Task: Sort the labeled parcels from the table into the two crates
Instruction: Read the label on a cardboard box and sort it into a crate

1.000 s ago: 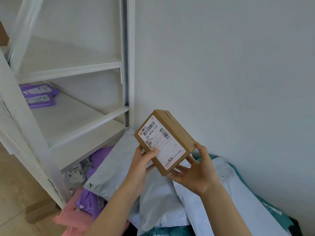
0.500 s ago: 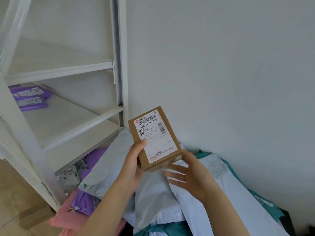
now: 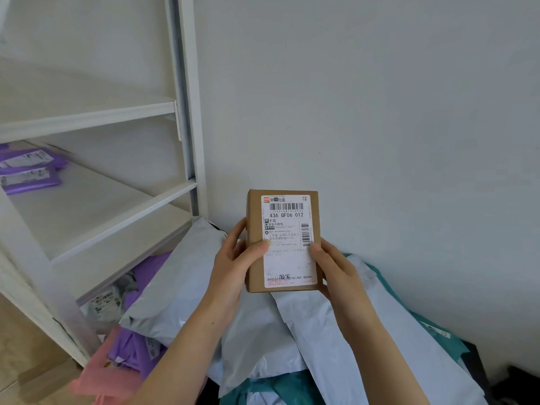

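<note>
I see the brown box [image 3: 287, 258] up in the air, standing straight, its label facing me. My left hand [image 3: 233, 258] grips its left side. My right hand [image 3: 333, 270] grips its right side. A heap of grey bags [image 3: 175, 282] lies under it. Purple bags [image 3: 29, 171] sit on the white shelf [image 3: 122, 217] to the left.

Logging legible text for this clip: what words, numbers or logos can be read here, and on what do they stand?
"436 QF06 012": shipping label on the cardboard box, under the barcode.
"STO": red logo, label's top left corner.
"淘宝": near the label's bottom edge.
Label's address lines: too small to read.
Labels on the purple mailers on the shelf: blurred, unreadable.
</note>
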The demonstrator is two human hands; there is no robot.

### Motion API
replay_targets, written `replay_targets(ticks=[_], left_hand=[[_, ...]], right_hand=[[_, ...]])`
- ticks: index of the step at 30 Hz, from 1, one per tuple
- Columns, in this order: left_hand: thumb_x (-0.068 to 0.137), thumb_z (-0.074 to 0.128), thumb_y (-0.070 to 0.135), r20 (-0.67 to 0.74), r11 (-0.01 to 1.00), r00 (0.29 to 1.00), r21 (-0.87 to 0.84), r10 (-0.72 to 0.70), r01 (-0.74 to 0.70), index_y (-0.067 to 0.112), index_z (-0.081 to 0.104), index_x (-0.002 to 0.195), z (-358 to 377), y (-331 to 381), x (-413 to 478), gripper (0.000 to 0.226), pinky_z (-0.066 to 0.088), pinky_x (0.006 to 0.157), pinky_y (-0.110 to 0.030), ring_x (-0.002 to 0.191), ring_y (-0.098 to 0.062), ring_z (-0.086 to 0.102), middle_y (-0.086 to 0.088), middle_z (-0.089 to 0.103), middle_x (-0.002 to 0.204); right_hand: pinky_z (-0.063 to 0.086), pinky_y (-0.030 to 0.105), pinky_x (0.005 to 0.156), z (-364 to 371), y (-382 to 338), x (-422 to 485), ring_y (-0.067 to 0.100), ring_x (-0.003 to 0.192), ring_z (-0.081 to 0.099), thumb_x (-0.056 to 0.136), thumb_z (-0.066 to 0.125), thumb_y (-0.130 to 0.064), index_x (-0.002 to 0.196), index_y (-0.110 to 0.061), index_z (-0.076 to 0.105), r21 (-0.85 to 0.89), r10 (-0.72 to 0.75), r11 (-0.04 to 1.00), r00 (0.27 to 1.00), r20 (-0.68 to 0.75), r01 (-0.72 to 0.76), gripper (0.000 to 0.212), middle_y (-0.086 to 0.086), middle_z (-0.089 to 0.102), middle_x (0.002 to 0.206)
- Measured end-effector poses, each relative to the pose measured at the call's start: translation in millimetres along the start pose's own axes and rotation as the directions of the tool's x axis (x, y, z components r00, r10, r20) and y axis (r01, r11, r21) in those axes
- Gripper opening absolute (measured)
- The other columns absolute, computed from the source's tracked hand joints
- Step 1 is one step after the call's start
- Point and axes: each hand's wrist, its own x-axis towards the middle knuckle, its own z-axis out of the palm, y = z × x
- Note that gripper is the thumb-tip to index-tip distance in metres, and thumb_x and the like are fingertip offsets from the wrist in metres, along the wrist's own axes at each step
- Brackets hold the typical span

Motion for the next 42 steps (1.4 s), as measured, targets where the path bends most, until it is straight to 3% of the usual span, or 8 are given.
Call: replay_targets(ticks=[4, 9, 15, 20, 27, 32, 39, 42], left_hand=[[0.083, 0.065, 0.014, 0.028, 1.000, 1.000, 0.003, 0.011, -0.011, 0.029, 0.051, 0.132, 2.2, 3.3, 0.6, 0.053, 0.051, 0.090, -0.035, 0.104, -0.011, 0.066, 0.006, 0.069, 0.114], [0.079, 0.070, 0.015, 0.048, 1.000, 0.999, 0.016, 0.008, -0.009, 0.028, 0.054, 0.130, 4.2, 4.5, 1.6, 0.055, 0.051, 0.087, -0.032, 0.104, -0.010, 0.066, 0.007, 0.069, 0.114], [0.088, 0.059, 0.012, 0.052, 1.000, 0.999, 0.027, 0.010, -0.011, 0.027, 0.055, 0.129, 9.2, 6.8, 2.8, 0.044, 0.051, 0.084, -0.028, 0.103, -0.008, 0.066, 0.007, 0.069, 0.115], [0.089, 0.058, 0.016, 0.067, 0.999, 0.998, 0.048, 0.009, -0.012, 0.030, 0.056, 0.128, 14.8, 7.0, 4.0, 0.041, 0.053, 0.072, -0.018, 0.100, -0.004, 0.066, 0.011, 0.070, 0.114], [0.092, 0.053, 0.016, 0.081, 0.998, 0.997, 0.068, 0.003, -0.009, 0.030, 0.057, 0.126, 19.4, 9.6, 3.0, 0.037, 0.052, 0.069, -0.015, 0.095, 0.000, 0.066, 0.013, 0.070, 0.111], [0.091, 0.053, 0.021, 0.110, 0.996, 0.994, 0.090, 0.007, -0.017, 0.031, 0.055, 0.129, 18.8, 11.6, 1.3, 0.040, 0.049, 0.071, -0.017, 0.095, 0.001, 0.065, 0.013, 0.069, 0.112], [0.074, 0.050, 0.033, 0.119, 0.994, 0.992, 0.095, 0.035, -0.046, 0.034, 0.055, 0.128, 17.2, 12.6, -0.3, 0.054, 0.046, 0.078, -0.024, 0.097, 0.002, 0.064, 0.016, 0.069, 0.113], [0.075, 0.049, 0.032, 0.127, 0.994, 0.991, 0.091, 0.041, -0.053, 0.033, 0.055, 0.127, 15.7, 13.0, -1.6, 0.053, 0.045, 0.076, -0.022, 0.097, 0.003, 0.064, 0.015, 0.068, 0.114]], right_hand=[[0.053, 0.019, 0.073, -1.9, 0.8, 0.1, 0.000, 0.088, 0.068, 0.096, 0.054, -0.028, 0.122, -0.030, 0.062, 0.015, -0.024, 1.000, 1.000, -0.011, 0.024, 0.027, -0.013, 0.074, 0.098], [0.054, 0.023, 0.076, -3.4, 2.2, 2.0, 0.002, 0.091, 0.068, 0.095, 0.055, -0.030, 0.127, -0.030, 0.060, 0.016, -0.035, 0.999, 0.999, -0.034, 0.036, 0.032, -0.013, 0.073, 0.099], [0.053, 0.016, 0.060, -4.2, -1.5, 1.1, -0.003, 0.081, 0.068, 0.097, 0.054, -0.026, 0.127, -0.029, 0.060, 0.027, -0.049, 0.998, 0.998, -0.051, 0.050, 0.031, -0.014, 0.074, 0.094], [0.054, 0.016, 0.063, -6.8, -2.7, 0.2, -0.004, 0.084, 0.067, 0.096, 0.054, -0.028, 0.127, -0.031, 0.060, 0.017, -0.067, 0.998, 0.995, -0.073, 0.068, 0.031, -0.017, 0.074, 0.092], [0.055, 0.019, 0.068, -9.5, -3.7, 0.0, 0.001, 0.092, 0.068, 0.096, 0.054, -0.029, 0.129, -0.031, 0.059, 0.008, -0.079, 0.997, 0.994, -0.074, 0.080, 0.034, -0.015, 0.073, 0.098], [0.054, 0.017, 0.064, -9.5, -4.9, -0.5, 0.000, 0.091, 0.068, 0.096, 0.054, -0.029, 0.128, -0.032, 0.059, 0.010, -0.088, 0.996, 0.994, -0.070, 0.089, 0.033, -0.016, 0.073, 0.099], [0.056, 0.021, 0.074, -8.1, -5.0, -1.8, 0.000, 0.094, 0.067, 0.095, 0.054, -0.030, 0.128, -0.033, 0.059, -0.007, -0.106, 0.994, 0.992, -0.071, 0.106, 0.034, -0.017, 0.072, 0.101], [0.056, 0.018, 0.067, -6.5, -5.3, -3.5, -0.003, 0.091, 0.067, 0.095, 0.054, -0.029, 0.128, -0.035, 0.059, -0.007, -0.110, 0.994, 0.992, -0.069, 0.109, 0.033, -0.020, 0.072, 0.099]])
